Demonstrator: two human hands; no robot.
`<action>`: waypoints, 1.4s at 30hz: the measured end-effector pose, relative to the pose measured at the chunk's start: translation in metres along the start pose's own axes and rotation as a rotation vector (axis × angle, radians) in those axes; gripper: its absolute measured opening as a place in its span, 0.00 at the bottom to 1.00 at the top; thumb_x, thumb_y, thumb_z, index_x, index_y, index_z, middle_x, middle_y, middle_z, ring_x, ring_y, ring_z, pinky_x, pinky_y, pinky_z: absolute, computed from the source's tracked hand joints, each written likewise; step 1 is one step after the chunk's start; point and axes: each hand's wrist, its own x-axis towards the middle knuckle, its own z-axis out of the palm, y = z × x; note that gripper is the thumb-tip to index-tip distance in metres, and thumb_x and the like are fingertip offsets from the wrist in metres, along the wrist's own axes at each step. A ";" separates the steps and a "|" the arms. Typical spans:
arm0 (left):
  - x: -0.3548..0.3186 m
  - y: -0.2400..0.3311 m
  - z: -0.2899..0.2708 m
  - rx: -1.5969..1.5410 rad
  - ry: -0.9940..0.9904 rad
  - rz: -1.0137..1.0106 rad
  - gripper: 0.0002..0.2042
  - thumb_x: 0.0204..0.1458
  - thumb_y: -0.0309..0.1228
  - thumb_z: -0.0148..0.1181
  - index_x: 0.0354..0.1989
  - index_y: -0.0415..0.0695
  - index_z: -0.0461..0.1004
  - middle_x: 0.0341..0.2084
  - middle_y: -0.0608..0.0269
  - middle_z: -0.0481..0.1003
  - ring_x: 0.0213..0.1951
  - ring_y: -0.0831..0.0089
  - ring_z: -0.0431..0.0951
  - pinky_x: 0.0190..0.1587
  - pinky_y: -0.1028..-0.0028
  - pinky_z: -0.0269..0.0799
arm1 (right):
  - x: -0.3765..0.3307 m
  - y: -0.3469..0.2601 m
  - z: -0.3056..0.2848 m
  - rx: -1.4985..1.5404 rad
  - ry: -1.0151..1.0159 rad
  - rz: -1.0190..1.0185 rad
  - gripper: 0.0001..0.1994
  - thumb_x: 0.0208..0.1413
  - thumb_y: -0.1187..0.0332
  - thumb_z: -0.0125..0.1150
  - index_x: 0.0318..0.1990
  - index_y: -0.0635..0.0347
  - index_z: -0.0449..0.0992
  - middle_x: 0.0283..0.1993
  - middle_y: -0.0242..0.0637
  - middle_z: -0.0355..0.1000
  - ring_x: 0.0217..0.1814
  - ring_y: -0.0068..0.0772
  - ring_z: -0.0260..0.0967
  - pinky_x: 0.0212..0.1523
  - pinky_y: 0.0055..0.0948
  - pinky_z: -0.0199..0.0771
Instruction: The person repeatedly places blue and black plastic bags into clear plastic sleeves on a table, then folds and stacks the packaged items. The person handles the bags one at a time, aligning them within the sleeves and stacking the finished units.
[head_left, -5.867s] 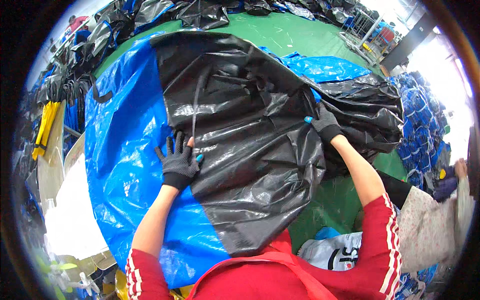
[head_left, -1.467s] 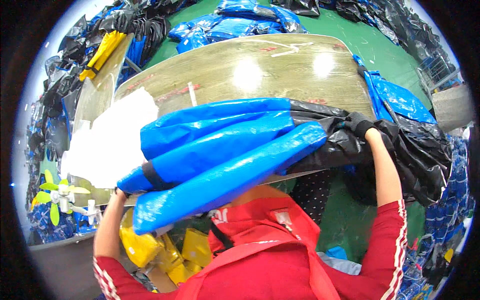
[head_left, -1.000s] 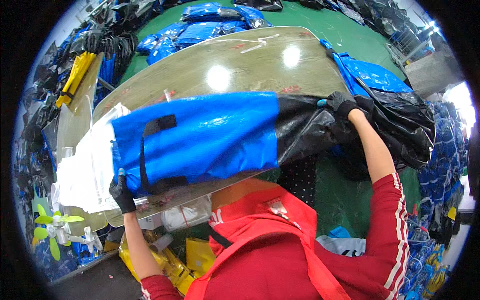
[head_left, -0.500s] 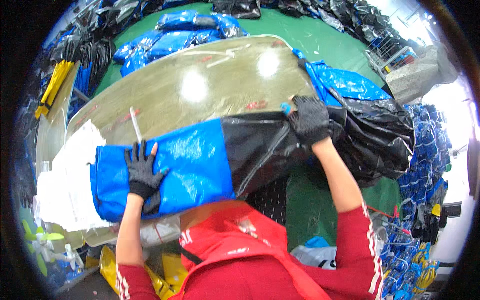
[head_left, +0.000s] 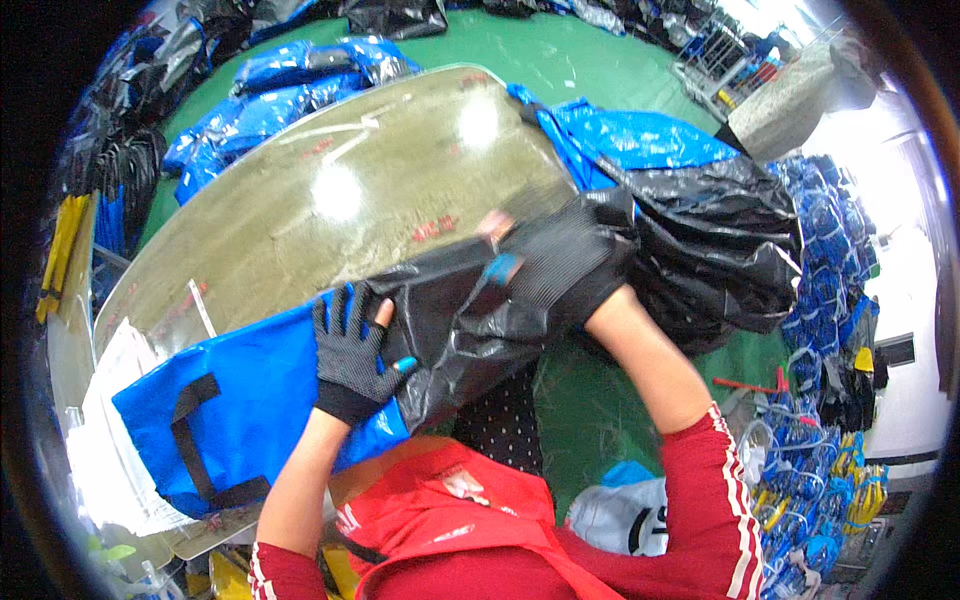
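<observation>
A blue bag panel (head_left: 255, 385) with a black strap (head_left: 188, 430) lies across the near side of the table, joined on its right to a creased black sheet part (head_left: 465, 310). My left hand (head_left: 355, 355), in a black glove with bare fingertips, rests flat with fingers spread where the blue meets the black. Over the black part farther right is my right hand (head_left: 565, 262), gloved the same way and smeared by motion. Whether its fingers pinch the sheet cannot be made out. Beside it, the black material bunches into a heap (head_left: 715, 255) past the table's right end.
The glossy table (head_left: 270, 235) has a curved far edge. White sheets (head_left: 110, 430) lie at its left end. Behind it, blue packed bundles (head_left: 265, 115) sit on the green floor (head_left: 560, 60). A blue sheet (head_left: 640, 138) tops the heap; stacked blue bundles (head_left: 825, 260) stand right.
The blue panel now lies slanted, and its black strap shows. My left hand has moved from mid-panel to the blue-black border. My right hand has shifted left over the black part.
</observation>
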 end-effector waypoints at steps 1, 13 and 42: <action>0.001 0.000 0.002 -0.044 -0.002 -0.010 0.40 0.42 0.60 0.58 0.62 0.48 0.65 0.66 0.44 0.54 0.69 0.43 0.45 0.67 0.41 0.29 | -0.002 0.023 -0.004 0.111 -0.185 0.324 0.30 0.56 0.39 0.46 0.58 0.46 0.70 0.64 0.42 0.63 0.68 0.50 0.55 0.66 0.62 0.43; 0.050 0.049 0.034 -0.083 -0.044 0.110 0.48 0.42 0.67 0.53 0.66 0.44 0.57 0.67 0.41 0.50 0.69 0.43 0.44 0.67 0.40 0.26 | -0.049 0.052 0.090 0.545 1.240 0.562 0.36 0.41 0.65 0.73 0.59 0.67 0.65 0.60 0.50 0.64 0.64 0.46 0.59 0.67 0.39 0.53; -0.053 -0.051 -0.013 0.071 -0.022 -0.160 0.33 0.50 0.42 0.50 0.65 0.41 0.58 0.63 0.42 0.59 0.67 0.49 0.54 0.69 0.47 0.36 | -0.017 -0.236 0.022 0.825 0.275 -0.215 0.42 0.50 0.45 0.58 0.65 0.66 0.56 0.60 0.60 0.61 0.66 0.62 0.55 0.69 0.51 0.46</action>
